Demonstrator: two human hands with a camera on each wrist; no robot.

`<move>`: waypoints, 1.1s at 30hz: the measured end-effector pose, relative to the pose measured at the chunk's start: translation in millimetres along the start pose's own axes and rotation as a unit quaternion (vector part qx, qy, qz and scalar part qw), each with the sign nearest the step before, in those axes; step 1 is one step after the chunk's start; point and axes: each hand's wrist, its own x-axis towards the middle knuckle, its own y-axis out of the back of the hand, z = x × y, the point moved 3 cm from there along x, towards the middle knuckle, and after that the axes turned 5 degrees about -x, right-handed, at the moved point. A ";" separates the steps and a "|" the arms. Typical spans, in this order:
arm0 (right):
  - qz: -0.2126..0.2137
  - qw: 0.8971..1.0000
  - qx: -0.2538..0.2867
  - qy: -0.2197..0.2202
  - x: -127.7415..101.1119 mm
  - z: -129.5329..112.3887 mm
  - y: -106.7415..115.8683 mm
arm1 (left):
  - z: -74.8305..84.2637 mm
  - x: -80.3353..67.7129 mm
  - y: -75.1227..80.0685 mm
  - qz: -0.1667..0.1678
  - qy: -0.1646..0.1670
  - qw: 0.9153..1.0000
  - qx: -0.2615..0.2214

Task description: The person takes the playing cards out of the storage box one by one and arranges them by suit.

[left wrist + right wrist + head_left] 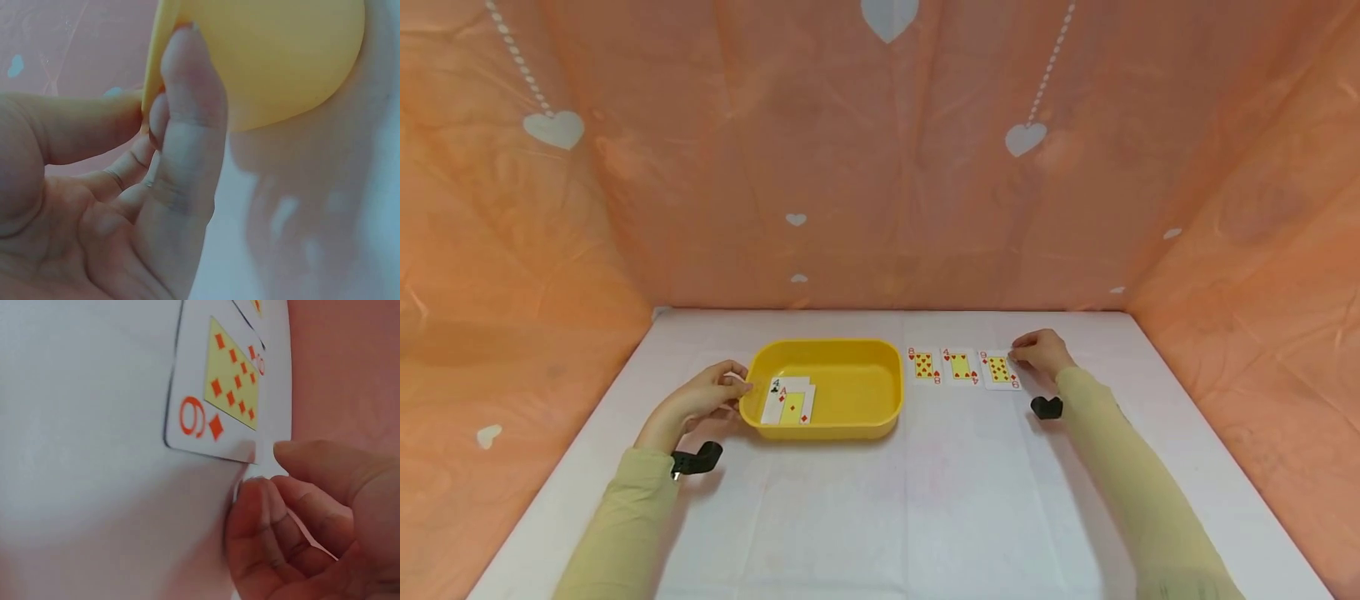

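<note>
White tabletop (pixel 925 500), nine of diamonds (pixel 999 370) face-up by right hand (pixel 1039 350)

Your left hand (pixel 703 398) reaches forward, thumb above and fingers (pixel 187 125) curled below, pinching a thin edge between them. Your right hand (pixel 1037 350) lies further out, fingers (pixel 262 519) bent toward the thumb; they seem to nip something flat, though the close view is unclear. Both forearms are sleeved, each wrist strapped.

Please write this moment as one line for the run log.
left hand: holds rim of yellow tray | right hand: fingertips at corner of 9 of diamonds | tray: two cards inside
</note>
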 end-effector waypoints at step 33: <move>-0.153 0.946 0.271 0.086 -18.0 -65.0 8.6 | 0.9 1.0 0.1 0.004 0.012 1.000 -0.004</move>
